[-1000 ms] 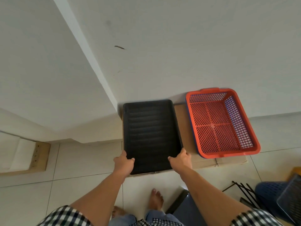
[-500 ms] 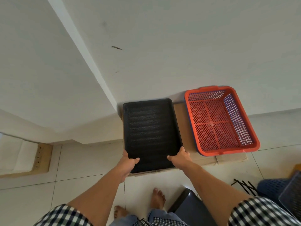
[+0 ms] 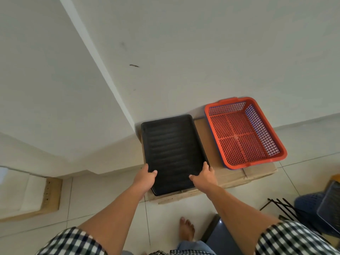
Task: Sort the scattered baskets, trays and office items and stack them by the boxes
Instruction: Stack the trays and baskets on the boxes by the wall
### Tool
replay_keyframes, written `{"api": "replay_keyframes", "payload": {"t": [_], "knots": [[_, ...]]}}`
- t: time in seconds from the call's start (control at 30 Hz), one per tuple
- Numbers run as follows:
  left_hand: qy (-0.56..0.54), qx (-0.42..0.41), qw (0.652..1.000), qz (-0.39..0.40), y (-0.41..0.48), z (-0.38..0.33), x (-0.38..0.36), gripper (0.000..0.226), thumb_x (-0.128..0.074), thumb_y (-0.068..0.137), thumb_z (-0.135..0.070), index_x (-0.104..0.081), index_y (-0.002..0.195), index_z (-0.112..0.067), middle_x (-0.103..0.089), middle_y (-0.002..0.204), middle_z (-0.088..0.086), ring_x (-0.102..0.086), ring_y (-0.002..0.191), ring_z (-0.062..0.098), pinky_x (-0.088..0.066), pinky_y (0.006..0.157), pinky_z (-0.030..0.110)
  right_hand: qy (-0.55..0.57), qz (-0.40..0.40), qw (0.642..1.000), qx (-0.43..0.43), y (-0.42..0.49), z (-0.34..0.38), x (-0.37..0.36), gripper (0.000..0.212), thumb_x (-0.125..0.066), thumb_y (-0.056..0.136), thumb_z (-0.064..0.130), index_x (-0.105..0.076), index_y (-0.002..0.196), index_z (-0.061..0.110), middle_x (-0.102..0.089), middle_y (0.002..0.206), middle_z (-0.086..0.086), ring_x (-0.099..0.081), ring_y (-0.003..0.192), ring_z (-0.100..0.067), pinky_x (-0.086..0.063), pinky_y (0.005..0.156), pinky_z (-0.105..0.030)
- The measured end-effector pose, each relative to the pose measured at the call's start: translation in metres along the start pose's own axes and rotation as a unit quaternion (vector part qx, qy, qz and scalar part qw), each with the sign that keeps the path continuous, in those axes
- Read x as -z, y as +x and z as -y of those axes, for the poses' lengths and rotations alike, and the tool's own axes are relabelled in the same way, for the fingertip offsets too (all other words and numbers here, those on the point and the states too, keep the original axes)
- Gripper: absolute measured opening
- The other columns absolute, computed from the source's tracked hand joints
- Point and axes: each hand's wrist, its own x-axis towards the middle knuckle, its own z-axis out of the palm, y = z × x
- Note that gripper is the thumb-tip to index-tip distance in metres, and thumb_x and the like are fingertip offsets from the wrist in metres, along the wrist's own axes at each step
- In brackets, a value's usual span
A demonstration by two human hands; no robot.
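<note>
A black mesh tray (image 3: 173,150) lies on a flat cardboard box (image 3: 230,178) against the white wall. My left hand (image 3: 145,176) grips the tray's near left edge with the thumb on top. At the near right corner, my right hand (image 3: 203,176) holds the tray the same way. To the right on the same box sits an orange mesh basket (image 3: 242,133), nested in a blue one whose rim shows along its left edge.
A dark blue basket (image 3: 309,201) and black wire racks (image 3: 281,208) lie on the tiled floor at the right. A dark item (image 3: 217,234) sits by my bare foot (image 3: 186,229). A wooden-edged panel (image 3: 49,196) leans at the left.
Both hands stay on the tray's near edge. The view has shifted slightly and the tray sits square on the box.
</note>
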Motion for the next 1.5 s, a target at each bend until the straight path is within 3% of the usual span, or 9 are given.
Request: {"api": "replay_keyframes", "payload": {"t": [0.2,0.37,0.53,0.63,0.87,1.13,1.37,1.5], "knots": [[0.196,-0.115,0.974,-0.001,-0.021,-0.004,0.022,0.07,-0.05,0.104,-0.033,-0.013,0.161,-0.018,-0.029,0.162,0.007,-0.034,0.146,0.028,-0.033,0.117,0.041,0.023,-0.091,0.996,0.001,-0.045,0.009,-0.016,0.095,-0.066,0.094,0.047,-0.003,0.162,0.025,-0.001,0.169,-0.009,-0.021,0.153,-0.034,-0.039,0.116,-0.05],[0.34,-0.201,0.919,0.011,-0.05,0.007,0.04,0.074,-0.048,0.103,-0.039,-0.006,0.161,-0.022,-0.014,0.167,0.006,-0.025,0.151,0.029,-0.032,0.119,0.047,0.094,-0.167,0.981,-0.023,-0.102,0.003,-0.05,0.094,-0.065,0.095,0.042,-0.002,0.162,0.022,0.002,0.169,-0.009,-0.007,0.155,-0.03,-0.028,0.121,-0.047],[0.415,-0.254,0.873,0.036,-0.091,0.031,0.042,0.077,-0.049,0.102,-0.041,-0.003,0.161,-0.023,-0.007,0.168,0.009,-0.017,0.153,0.031,-0.029,0.12,0.048,0.137,-0.217,0.965,-0.049,-0.177,-0.011,-0.092,0.095,-0.067,0.094,0.032,-0.001,0.162,0.025,0.004,0.169,-0.008,-0.002,0.156,-0.031,-0.023,0.123,-0.054],[0.446,-0.299,0.841,0.069,-0.123,0.041,0.027,0.078,-0.049,0.102,-0.044,-0.002,0.161,-0.023,-0.007,0.168,0.009,-0.013,0.153,0.032,-0.024,0.12,0.049,0.12,-0.241,0.961,-0.068,-0.222,-0.032,-0.106,0.09,-0.063,0.094,0.036,-0.004,0.161,0.025,0.001,0.169,-0.01,-0.005,0.155,-0.033,-0.024,0.121,-0.058],[0.495,-0.413,0.757,0.108,-0.202,0.062,-0.032,0.069,-0.039,0.102,-0.054,-0.012,0.16,-0.03,-0.012,0.168,0.004,-0.012,0.153,0.033,-0.018,0.12,0.051,0.108,-0.316,0.925,-0.181,-0.303,-0.12,-0.12,0.091,-0.062,0.095,0.038,-0.002,0.162,0.024,0.008,0.169,-0.008,0.004,0.156,-0.03,-0.018,0.123,-0.055],[0.546,-0.468,0.678,0.15,-0.293,0.093,-0.125,0.072,-0.035,0.102,-0.056,-0.007,0.161,-0.028,-0.009,0.168,0.006,-0.01,0.154,0.031,-0.012,0.122,0.05,0.189,-0.359,0.864,-0.299,-0.392,-0.234,-0.147,0.095,-0.066,0.093,0.042,-0.001,0.161,0.029,0.008,0.17,-0.006,0.003,0.156,-0.029,-0.018,0.122,-0.053],[0.57,-0.516,0.612,0.186,-0.396,0.153,-0.224,0.073,-0.04,0.101,-0.055,-0.007,0.161,-0.028,-0.015,0.167,0.007,-0.013,0.153,0.031,-0.017,0.123,0.05,0.243,-0.377,0.824,-0.347,-0.492,-0.343,-0.179,0.093,-0.063,0.096,0.041,0.0,0.162,0.025,0.01,0.169,-0.009,0.003,0.156,-0.029,-0.018,0.124,-0.051],[0.575,-0.527,0.595,0.196,-0.455,0.197,-0.274,0.073,-0.041,0.102,-0.054,-0.008,0.161,-0.027,-0.014,0.167,0.007,-0.012,0.154,0.031,-0.016,0.123,0.051,0.256,-0.372,0.816,-0.36,-0.538,-0.413,-0.203,0.092,-0.062,0.096,0.042,-0.001,0.162,0.023,0.009,0.169,-0.009,0.0,0.156,-0.03,-0.021,0.124,-0.049]]}}
